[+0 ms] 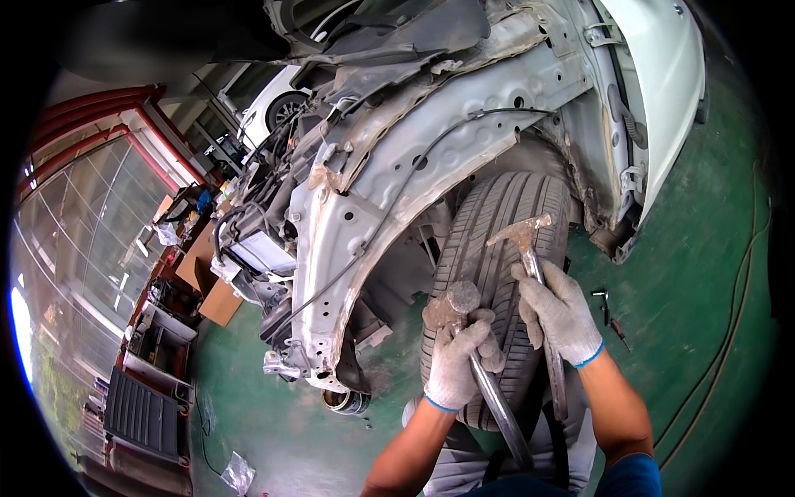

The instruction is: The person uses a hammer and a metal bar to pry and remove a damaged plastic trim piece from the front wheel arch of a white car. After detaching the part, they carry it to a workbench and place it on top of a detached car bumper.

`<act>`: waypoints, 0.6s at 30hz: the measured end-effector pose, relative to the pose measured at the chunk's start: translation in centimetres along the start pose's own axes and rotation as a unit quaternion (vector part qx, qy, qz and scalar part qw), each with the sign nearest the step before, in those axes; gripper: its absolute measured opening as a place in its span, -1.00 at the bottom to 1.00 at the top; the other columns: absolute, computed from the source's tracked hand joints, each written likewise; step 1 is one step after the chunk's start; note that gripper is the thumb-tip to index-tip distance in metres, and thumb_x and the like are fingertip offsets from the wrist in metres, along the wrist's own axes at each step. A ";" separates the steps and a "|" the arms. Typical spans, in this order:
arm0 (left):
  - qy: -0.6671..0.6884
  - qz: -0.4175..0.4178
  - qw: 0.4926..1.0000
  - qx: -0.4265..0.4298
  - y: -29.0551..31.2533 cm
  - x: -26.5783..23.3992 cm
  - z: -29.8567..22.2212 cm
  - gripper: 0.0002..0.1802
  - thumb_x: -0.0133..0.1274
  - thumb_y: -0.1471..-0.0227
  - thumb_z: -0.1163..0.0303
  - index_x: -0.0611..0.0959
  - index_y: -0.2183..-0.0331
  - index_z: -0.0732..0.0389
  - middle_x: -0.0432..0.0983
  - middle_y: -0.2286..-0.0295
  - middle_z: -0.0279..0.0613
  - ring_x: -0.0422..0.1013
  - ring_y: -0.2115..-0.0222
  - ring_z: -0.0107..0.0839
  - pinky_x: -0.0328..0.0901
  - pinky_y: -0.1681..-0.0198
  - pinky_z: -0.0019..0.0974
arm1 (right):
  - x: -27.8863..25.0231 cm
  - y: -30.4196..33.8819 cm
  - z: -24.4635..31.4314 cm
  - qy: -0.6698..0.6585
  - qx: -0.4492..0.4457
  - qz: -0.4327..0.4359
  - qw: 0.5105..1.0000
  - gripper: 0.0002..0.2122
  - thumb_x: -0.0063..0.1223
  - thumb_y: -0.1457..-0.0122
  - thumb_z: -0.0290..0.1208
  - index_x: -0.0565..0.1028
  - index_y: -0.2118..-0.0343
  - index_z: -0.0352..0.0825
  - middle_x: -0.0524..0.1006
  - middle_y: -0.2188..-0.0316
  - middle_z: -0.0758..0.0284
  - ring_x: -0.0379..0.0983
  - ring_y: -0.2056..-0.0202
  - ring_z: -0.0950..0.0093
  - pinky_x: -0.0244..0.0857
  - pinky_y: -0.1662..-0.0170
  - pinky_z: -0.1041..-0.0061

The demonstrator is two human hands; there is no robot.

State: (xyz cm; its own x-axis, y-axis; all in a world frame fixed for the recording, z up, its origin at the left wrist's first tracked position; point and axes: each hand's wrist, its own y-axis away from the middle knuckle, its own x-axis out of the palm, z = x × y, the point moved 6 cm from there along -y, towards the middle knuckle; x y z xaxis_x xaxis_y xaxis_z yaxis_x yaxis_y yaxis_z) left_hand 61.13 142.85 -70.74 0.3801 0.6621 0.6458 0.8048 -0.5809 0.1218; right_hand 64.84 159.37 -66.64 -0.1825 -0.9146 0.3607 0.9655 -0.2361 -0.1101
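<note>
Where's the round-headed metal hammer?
In the head view, right of centre: that hammer is in the gloved left hand, in front of the black rubber tyre.

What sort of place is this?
Probably a car body repair shop: a stripped pale-grey metal car front, a blunt-headed metal hammer in the left gloved hand, a narrow-headed metal hammer in the right gloved hand, and a white car in the background.
</note>
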 end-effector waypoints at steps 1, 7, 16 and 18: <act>0.001 0.002 1.000 0.003 0.0 0.1 0.0 -0.70 0.15 -0.19 0.39 0.55 0.06 0.25 0.43 0.58 -0.29 0.36 0.64 -0.41 0.28 0.53 -0.28 | -0.1 -0.1 -0.4 0.000 0.002 -0.002 1.000 -0.75 0.03 -0.39 -0.32 0.46 0.03 -0.40 0.42 0.60 0.41 0.27 0.73 0.67 0.18 0.68 0.65; -0.001 -0.001 1.000 0.012 0.0 0.2 0.0 -0.71 0.18 -0.18 0.38 0.58 0.08 0.24 0.43 0.60 -0.29 0.35 0.66 -0.40 0.28 0.54 -0.26 | -1.1 -0.2 -1.3 -0.039 -0.001 -0.017 0.999 -0.67 -0.01 -0.40 -0.32 0.43 -0.06 -0.49 0.44 0.58 0.35 0.32 0.73 0.59 0.21 0.71 0.61; -0.025 -0.017 0.999 0.013 0.0 -0.1 0.0 -0.66 0.21 -0.15 0.37 0.57 0.05 0.26 0.41 0.59 -0.25 0.35 0.66 -0.37 0.29 0.54 -0.24 | -1.7 -0.3 -1.8 -0.100 -0.005 -0.013 0.995 -0.74 0.00 -0.41 -0.35 0.44 0.03 -0.47 0.45 0.57 0.35 0.32 0.74 0.60 0.20 0.70 0.62; -0.040 -0.017 0.999 0.023 0.0 0.0 -0.1 -0.65 0.21 -0.15 0.36 0.57 0.05 0.26 0.41 0.59 -0.25 0.35 0.66 -0.37 0.29 0.54 -0.24 | -1.8 -0.2 -2.0 -0.098 -0.004 -0.015 0.995 -0.75 0.00 -0.41 -0.38 0.44 0.01 -0.47 0.46 0.56 0.34 0.32 0.74 0.60 0.20 0.70 0.62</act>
State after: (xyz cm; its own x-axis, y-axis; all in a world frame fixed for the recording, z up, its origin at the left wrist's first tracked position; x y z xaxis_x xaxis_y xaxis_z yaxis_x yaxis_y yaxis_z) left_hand 61.10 142.80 -70.70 0.3858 0.7186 0.5786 0.8372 -0.5362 0.1075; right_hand 64.65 160.43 -69.08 -0.1716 -0.8257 0.5374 0.9582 -0.2666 -0.1037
